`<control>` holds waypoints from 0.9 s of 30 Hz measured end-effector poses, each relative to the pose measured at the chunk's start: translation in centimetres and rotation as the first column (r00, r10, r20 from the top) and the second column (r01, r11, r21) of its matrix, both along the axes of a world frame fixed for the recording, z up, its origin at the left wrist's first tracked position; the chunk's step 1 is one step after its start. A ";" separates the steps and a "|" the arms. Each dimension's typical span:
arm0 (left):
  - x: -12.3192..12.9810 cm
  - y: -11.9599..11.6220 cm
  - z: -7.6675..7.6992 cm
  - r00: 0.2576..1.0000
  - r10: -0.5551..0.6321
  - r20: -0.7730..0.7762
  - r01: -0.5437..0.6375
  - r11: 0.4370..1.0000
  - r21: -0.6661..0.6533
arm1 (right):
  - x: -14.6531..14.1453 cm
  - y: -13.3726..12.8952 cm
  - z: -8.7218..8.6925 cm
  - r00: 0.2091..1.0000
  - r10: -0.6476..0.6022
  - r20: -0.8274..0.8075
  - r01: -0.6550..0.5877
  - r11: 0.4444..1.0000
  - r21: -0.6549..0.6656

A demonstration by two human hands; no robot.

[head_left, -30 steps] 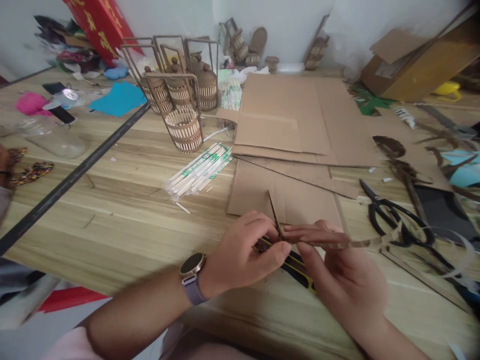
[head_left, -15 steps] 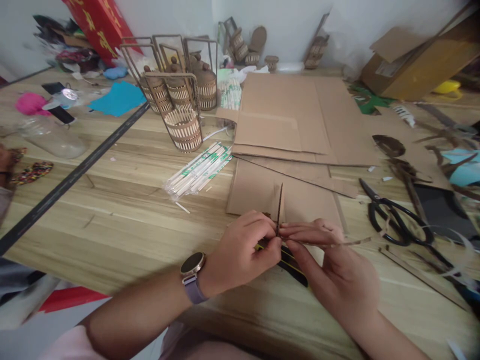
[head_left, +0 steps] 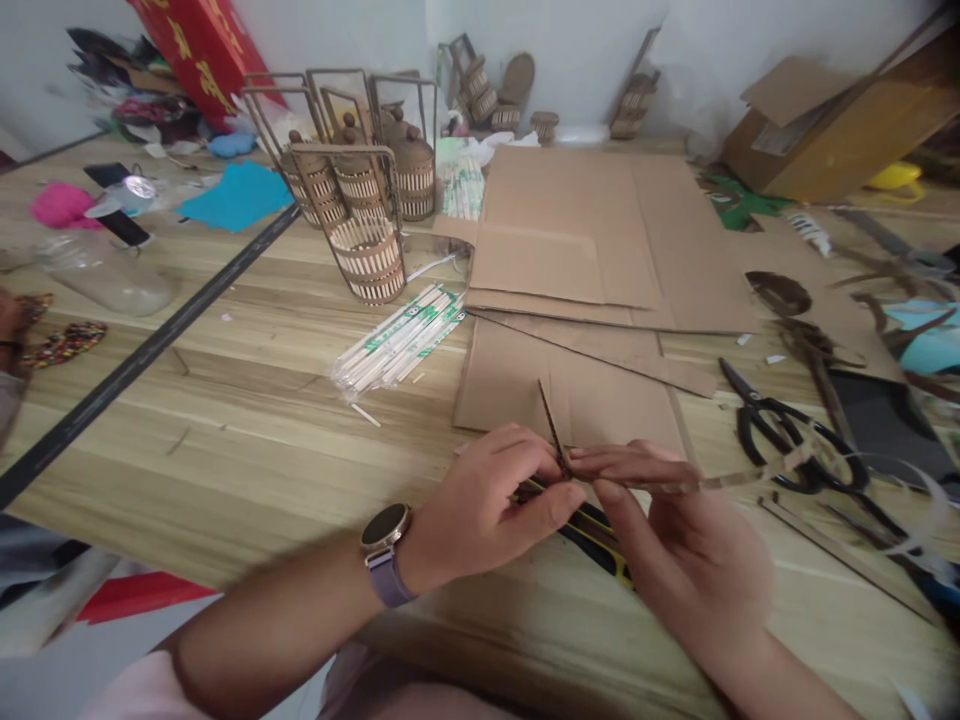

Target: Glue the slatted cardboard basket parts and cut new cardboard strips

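Observation:
My left hand (head_left: 517,497), with a watch (head_left: 387,528) on its wrist, pinches a thin piece of cardboard (head_left: 553,428) that stands up edge-on and leans left. Its lower end lies between the fingers of both hands. My right hand (head_left: 694,535) is closed on a narrow brown strip (head_left: 750,476), which runs out to the right over the scissors' handles. Where strip and cardboard meet is hidden by my fingers. Under the hands lies a black-and-yellow utility knife (head_left: 596,540), partly covered. Black-handled scissors (head_left: 799,440) rest to the right.
Cardboard sheets (head_left: 562,230) lie ahead of the hands. To their left are bagged white sticks (head_left: 401,340) and several slatted lantern-like baskets (head_left: 367,260). Cut strips (head_left: 840,555) lie at right, and a cardboard box (head_left: 825,130) stands behind. At far left is another person's hand (head_left: 9,320).
The upright cardboard piece has tipped to the left. My right hand has shifted slightly right, and the strip's outer end now reaches further right. More of the utility knife shows.

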State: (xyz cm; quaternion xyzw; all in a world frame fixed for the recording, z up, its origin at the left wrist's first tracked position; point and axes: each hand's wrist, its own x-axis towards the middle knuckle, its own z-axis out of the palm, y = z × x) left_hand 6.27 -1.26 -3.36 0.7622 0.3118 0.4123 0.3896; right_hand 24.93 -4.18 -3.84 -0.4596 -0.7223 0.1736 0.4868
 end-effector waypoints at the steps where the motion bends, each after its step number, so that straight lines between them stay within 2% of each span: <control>1: 0.0 0.0 0.0 1.000 0.000 -0.006 0.000 1.000 -0.003 | 0.0 0.0 0.0 1.000 0.008 0.011 -0.008 1.000 0.024; 5: 0.1 0.1 -0.3 0.999 0.020 -0.034 -0.020 1.000 0.009 | -0.1 0.2 0.2 0.996 0.006 0.094 -0.016 0.994 0.107; 11: 0.3 0.1 -0.4 0.999 0.040 -0.027 -0.039 0.998 0.047 | -0.4 0.4 0.5 0.976 -0.037 0.213 0.010 0.992 0.126; 18: 0.4 0.0 -0.5 0.999 0.032 -0.013 -0.031 0.998 0.058 | -0.4 0.4 0.4 0.969 -0.044 0.243 0.002 0.985 0.171; 22: 0.4 0.1 -0.4 0.999 0.035 -0.012 -0.034 0.997 0.063 | -0.3 0.2 0.3 0.977 -0.028 0.210 0.000 0.991 0.134; 27: 0.3 0.0 -0.1 1.000 0.006 0.010 -0.007 0.998 0.059 | 0.0 -0.1 -0.1 1.000 -0.009 0.015 0.010 0.999 -0.045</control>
